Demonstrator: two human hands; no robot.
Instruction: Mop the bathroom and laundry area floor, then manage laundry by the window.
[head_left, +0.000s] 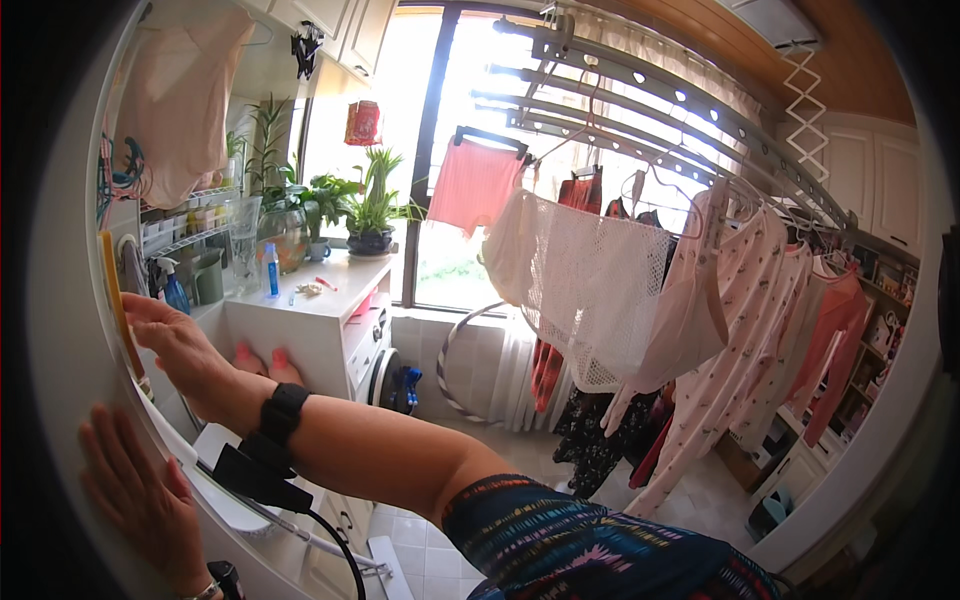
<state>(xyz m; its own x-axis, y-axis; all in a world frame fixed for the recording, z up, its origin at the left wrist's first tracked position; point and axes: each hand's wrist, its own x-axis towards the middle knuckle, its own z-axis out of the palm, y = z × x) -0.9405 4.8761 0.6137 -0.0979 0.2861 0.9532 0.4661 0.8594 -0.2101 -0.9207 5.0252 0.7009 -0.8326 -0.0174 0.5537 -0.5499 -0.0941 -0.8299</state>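
My left hand (142, 495) lies with its fingers apart against a pale upright panel (64, 352) at the lower left. My right arm, with a black strap and box at the wrist, reaches across the view. The fingers of my right hand (176, 341) are bent, their tips at a yellow strip or handle (118, 300) along the panel's edge; whether they grip it is not clear. Below runs a pale mop pole (289, 526) down to a flat white mop head (390, 574). Whether pole and yellow piece are joined cannot be told.
Clothes, among them a white mesh garment (592, 285), hang from a ceiling drying rack (675, 97). A white counter (337, 281) bears potted plants and a blue bottle (271, 268). A hula hoop (448, 375) stands beneath the window. A white basin (232, 480) sits at lower left.
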